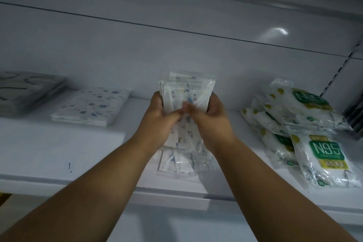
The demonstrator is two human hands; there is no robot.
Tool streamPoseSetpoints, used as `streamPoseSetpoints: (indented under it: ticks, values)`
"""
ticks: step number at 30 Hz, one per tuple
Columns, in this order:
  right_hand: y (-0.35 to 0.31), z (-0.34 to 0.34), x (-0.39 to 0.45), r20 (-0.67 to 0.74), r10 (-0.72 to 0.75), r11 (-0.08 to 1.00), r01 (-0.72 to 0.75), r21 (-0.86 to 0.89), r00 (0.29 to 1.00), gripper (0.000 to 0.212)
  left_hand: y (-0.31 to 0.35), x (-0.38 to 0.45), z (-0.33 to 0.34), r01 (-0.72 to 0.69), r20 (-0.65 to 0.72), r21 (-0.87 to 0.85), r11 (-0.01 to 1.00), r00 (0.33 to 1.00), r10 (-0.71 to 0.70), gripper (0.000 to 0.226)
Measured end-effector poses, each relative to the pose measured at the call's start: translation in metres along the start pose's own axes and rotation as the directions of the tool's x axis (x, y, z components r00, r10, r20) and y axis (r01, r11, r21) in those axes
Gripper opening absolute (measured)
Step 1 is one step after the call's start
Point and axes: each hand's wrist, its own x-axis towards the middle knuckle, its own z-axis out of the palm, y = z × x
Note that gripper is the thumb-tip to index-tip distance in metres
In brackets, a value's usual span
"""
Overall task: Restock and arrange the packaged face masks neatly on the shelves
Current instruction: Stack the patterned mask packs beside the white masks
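Both hands are up at the shelf (82,143), wrapped around one bundle of printed mask packets (187,92): the left hand (163,113) grips its left edge, the right hand (206,113) its right, thumbs meeting across the front. The bundle stands on end between them, its lower packets fanning down to the shelf board just below the wrists, so it looks like it is being squared up before it is laid flat. Off to the left of the hands a flat stack of patterned packets (92,107) already sits tidy, with a darker, blurred stack (25,92) beyond it. To the right of the hands the N95 packs (306,124) lie in a loose, slumped heap. I would judge the job about half done: this bundle needs setting down and the N95 heap straightening.
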Motion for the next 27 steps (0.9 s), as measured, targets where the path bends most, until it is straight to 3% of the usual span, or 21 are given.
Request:
streamPoseSetpoints:
  ticks: [3,5,7,9,11,14,16,19,22,27]
  values:
    - [0.002,0.002,-0.005,-0.052,0.030,0.996,-0.025,0.087,0.998,0.028,-0.009,-0.005,-0.012,0.088,0.089,0.113,0.990,0.991,-0.098,0.037]
    - [0.000,0.006,-0.005,-0.091,0.072,0.964,-0.046,0.263,0.993,0.027,-0.015,-0.005,-0.022,0.099,0.084,0.171,0.980,0.990,-0.115,0.032]
    - [-0.004,0.012,0.002,-0.102,0.154,0.866,-0.085,0.493,0.983,0.029,-0.014,-0.006,-0.032,0.079,-0.045,0.002,0.997,0.996,-0.078,0.030]
    - [-0.008,0.021,0.010,-0.069,0.225,0.727,-0.120,0.676,0.972,0.037,-0.004,-0.010,-0.037,0.062,-0.165,-0.306,0.950,0.979,-0.117,0.032]
    - [-0.007,0.039,0.012,-0.008,0.242,0.639,-0.153,0.754,0.970,0.047,0.005,-0.016,-0.041,0.060,-0.148,-0.498,0.865,0.977,-0.153,0.038]
    - [0.001,0.077,0.002,0.090,0.258,0.578,-0.228,0.783,0.962,0.050,0.012,-0.020,-0.055,0.118,-0.102,-0.615,0.780,0.969,-0.226,0.037]
    - [0.005,0.098,-0.003,0.084,0.273,0.607,-0.239,0.758,0.958,0.047,0.014,-0.018,-0.079,0.106,-0.166,-0.599,0.794,0.953,-0.252,0.033]
    - [0.010,0.118,-0.004,-0.032,0.308,0.711,-0.208,0.672,0.951,0.044,0.014,-0.013,-0.135,0.043,-0.273,-0.392,0.919,0.948,-0.161,0.032]
    - [0.015,0.136,-0.005,-0.139,0.263,0.883,-0.180,0.433,0.955,0.023,0.017,-0.009,-0.201,0.027,-0.218,-0.129,0.991,0.974,-0.055,0.037]
    - [0.023,0.188,-0.021,-0.017,0.237,0.971,-0.236,0.037,0.971,0.024,0.015,-0.016,-0.259,0.024,-0.084,0.101,0.995,0.996,-0.016,0.031]
